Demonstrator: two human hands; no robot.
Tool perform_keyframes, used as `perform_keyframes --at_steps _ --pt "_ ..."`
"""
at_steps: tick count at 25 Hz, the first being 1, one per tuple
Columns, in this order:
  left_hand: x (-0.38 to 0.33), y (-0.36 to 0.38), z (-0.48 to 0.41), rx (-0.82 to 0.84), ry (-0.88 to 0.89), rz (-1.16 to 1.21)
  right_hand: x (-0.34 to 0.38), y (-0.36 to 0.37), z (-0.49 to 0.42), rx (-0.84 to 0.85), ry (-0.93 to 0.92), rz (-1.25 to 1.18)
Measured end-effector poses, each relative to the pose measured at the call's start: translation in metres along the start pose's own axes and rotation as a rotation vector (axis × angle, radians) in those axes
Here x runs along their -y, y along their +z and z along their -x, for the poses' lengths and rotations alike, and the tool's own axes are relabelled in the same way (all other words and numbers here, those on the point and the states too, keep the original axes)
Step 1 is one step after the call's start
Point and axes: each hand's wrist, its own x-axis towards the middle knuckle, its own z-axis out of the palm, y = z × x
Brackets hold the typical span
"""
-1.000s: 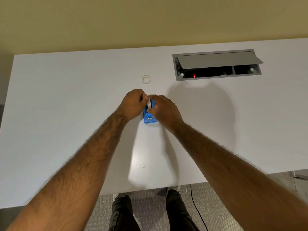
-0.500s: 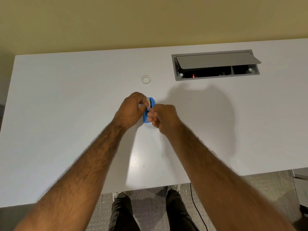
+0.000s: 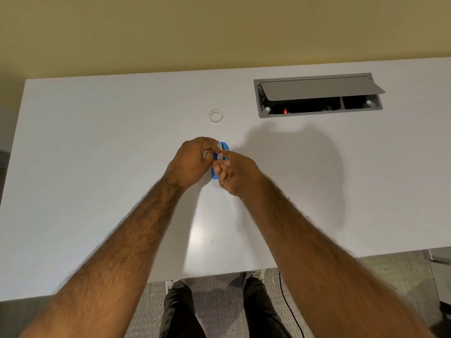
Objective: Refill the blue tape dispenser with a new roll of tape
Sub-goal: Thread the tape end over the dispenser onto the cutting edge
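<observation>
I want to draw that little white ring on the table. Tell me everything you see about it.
The white ring is small, round and pale, maybe a tape roll or bare core; I cannot tell which. It lies flat on the white table, hole facing up, with nothing touching it. It sits farther from the person than the blue tape dispenser, left of the grey cable box.

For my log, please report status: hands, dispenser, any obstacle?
Left hand pinches white tape at blue dispenser. Right hand curled beside it, grip unclear. White ring lies apart, farther back, not in the way.
</observation>
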Motion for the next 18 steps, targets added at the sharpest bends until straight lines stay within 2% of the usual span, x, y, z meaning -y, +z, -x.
perform_keyframes --at_steps 8,13,15,18 --pt "0.001 -0.004 0.002 -0.007 0.061 -0.082 0.006 0.002 0.003 -0.126 -0.003 0.090" --pt "0.001 -0.003 -0.003 -0.027 0.052 -0.048 0.006 0.010 0.005 -0.118 -0.086 0.127" --pt "0.003 -0.001 -0.005 -0.032 0.031 -0.035 0.005 0.012 0.006 -0.142 -0.075 0.172" --pt "0.004 0.001 -0.008 -0.038 -0.023 -0.024 0.006 0.011 0.007 -0.110 -0.022 0.115"
